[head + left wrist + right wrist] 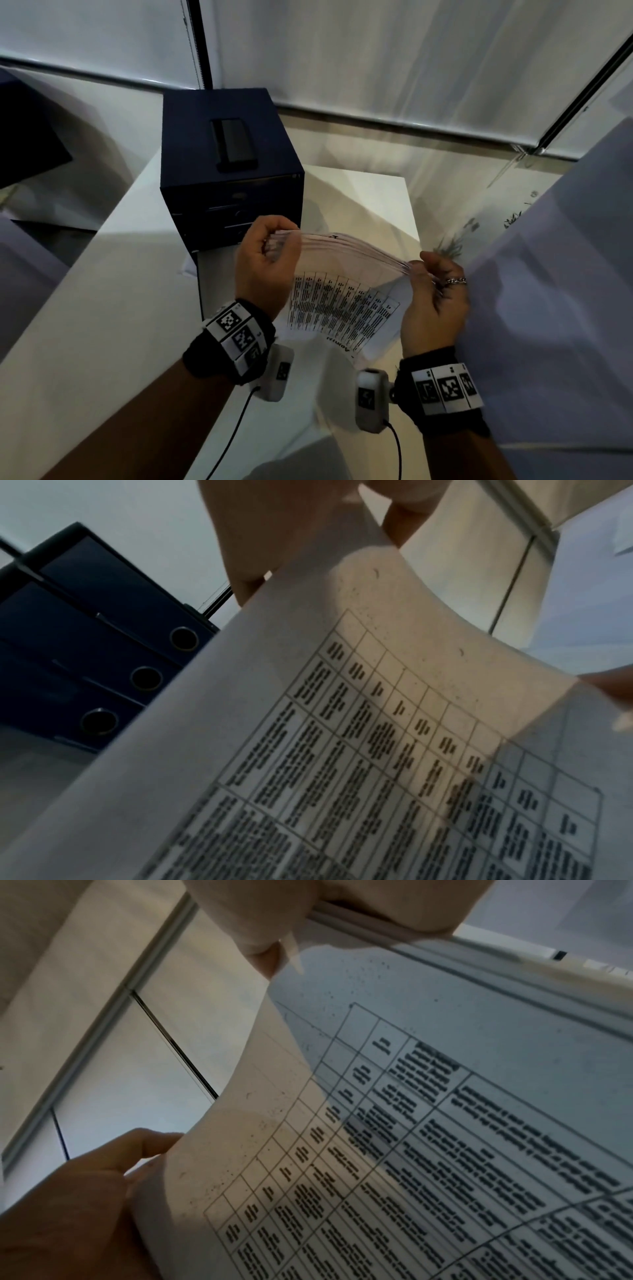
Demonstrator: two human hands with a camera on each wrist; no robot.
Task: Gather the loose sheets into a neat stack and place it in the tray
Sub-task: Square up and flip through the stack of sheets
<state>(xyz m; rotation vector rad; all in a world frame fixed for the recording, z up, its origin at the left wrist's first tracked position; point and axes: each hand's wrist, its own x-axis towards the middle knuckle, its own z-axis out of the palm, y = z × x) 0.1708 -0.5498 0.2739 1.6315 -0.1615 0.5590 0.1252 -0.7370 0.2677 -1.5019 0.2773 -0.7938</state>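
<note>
A stack of printed sheets [342, 301] with a table of black text hangs upright over the white table [102, 325], bowed along its fanned top edge. My left hand [274, 240] pinches the top left corner and my right hand [424, 270] pinches the top right corner. The left wrist view shows the sheets [342, 750] from below, with my fingers [308, 520] curled over their upper edge. In the right wrist view the sheets [411, 1150] fill the frame; my right fingers [257, 920] hold the top. A dark blue drawer unit [229, 161] stands just behind the sheets.
The drawer unit [85, 656] shows three round pull holes on its front. A corner of paper [187, 265] pokes out beside its base. A pale panel [565, 274] rises close on the right and a dark object [27, 137] sits at far left.
</note>
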